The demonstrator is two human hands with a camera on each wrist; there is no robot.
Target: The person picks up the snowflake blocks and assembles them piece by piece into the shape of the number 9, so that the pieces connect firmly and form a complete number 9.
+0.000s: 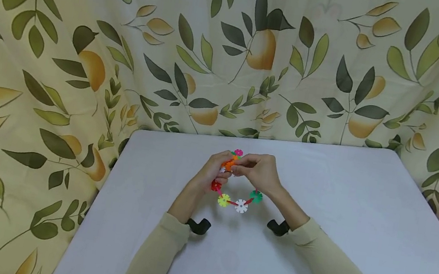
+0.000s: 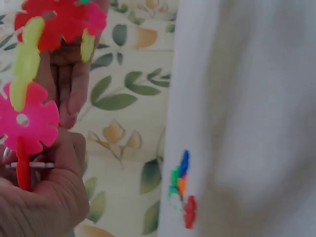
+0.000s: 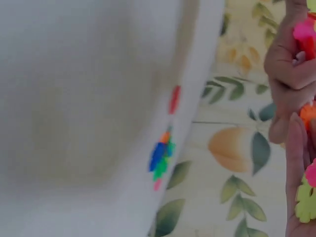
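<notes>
A chain of notched plastic snowflake discs hangs in a loop below both hands in the head view, with a yellow disc [image 1: 224, 200], a white disc [image 1: 241, 206] and a green disc [image 1: 256, 196]. My left hand [image 1: 211, 169] grips one end of it, near a red disc [image 1: 216, 186]. Thumb and fingertips of my right hand [image 1: 259, 169] pinch at an orange disc [image 1: 228, 164] between the hands. In the left wrist view a pink disc [image 2: 29, 118] stands above the left fingers. A lime disc [image 3: 306, 200] lies against the right hand in its wrist view. Fingers partly hide the orange joint.
Both wrist views show a small pile of coloured discs [image 2: 180, 185] toward the white table's far edge. A leaf-patterned curtain [image 1: 227, 85] stands behind the table [image 1: 364, 203]. Black wrist mounts [image 1: 198, 226] stick out beside the sleeves.
</notes>
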